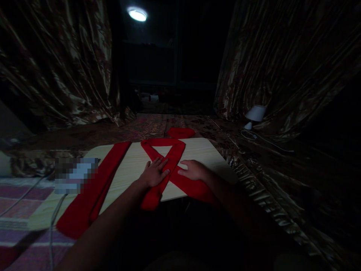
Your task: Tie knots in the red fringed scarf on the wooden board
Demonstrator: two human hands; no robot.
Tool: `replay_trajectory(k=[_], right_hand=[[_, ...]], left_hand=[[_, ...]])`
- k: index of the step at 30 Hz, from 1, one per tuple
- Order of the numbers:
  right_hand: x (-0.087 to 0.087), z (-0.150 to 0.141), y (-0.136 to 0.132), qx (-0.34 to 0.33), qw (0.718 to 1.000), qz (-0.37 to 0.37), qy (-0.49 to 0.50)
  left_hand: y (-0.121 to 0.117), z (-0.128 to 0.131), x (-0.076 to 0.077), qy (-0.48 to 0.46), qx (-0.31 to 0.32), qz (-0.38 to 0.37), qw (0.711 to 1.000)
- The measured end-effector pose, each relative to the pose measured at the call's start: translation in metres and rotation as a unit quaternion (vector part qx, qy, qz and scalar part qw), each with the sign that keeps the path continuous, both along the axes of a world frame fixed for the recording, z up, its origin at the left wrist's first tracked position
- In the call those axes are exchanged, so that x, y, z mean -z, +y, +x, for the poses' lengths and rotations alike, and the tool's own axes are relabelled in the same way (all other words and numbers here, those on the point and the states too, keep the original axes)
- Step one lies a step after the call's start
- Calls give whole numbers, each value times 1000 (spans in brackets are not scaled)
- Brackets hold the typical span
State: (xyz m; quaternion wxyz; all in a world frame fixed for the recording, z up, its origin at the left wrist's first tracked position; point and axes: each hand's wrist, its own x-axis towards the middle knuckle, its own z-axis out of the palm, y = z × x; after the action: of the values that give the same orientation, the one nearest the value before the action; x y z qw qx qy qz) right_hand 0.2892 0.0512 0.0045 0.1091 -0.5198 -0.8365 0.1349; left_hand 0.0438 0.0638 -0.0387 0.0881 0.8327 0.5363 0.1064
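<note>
A long red scarf-like strip of cloth point(174, 152) lies on a light wood-patterned tabletop point(126, 171), looped with its two ends crossing. My left hand point(153, 173) rests on the strip near the crossing, fingers spread. Just right of the crossing, my right hand point(193, 170) is at the other end of the cloth, thumb and forefinger apart. Its remaining fingers are partly hidden. Both cloth ends reach the near table edge, and the right one hangs over it. Another red folded strip point(103, 180) runs along the table's left side.
A red cloth roll or loop point(181, 132) lies beyond the table. At the left, a blurred-out device point(76, 175) has a cable point(55, 216) trailing down. A white lamp point(256, 113) with a cord stands back right. Patterned curtains point(93, 67) flank a dark window.
</note>
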Motion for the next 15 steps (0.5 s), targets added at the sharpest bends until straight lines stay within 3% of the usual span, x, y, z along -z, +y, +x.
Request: replay_trajectory(k=[2,6,10,15], right_hand=[[3,-3,23,27,1000,2,14],[11,-19,57,-16,999,-29,12],[20,-33,73,15,998,-57,0],[30,-28,86,50,995,-50,70]], left_hand=[[1,-2,5,-12,2,21,1000],[4,-5,8,-35,16,30,999],[5,-7,9,-68,25,37,997],[5,-9,8,-97,22,33,995]])
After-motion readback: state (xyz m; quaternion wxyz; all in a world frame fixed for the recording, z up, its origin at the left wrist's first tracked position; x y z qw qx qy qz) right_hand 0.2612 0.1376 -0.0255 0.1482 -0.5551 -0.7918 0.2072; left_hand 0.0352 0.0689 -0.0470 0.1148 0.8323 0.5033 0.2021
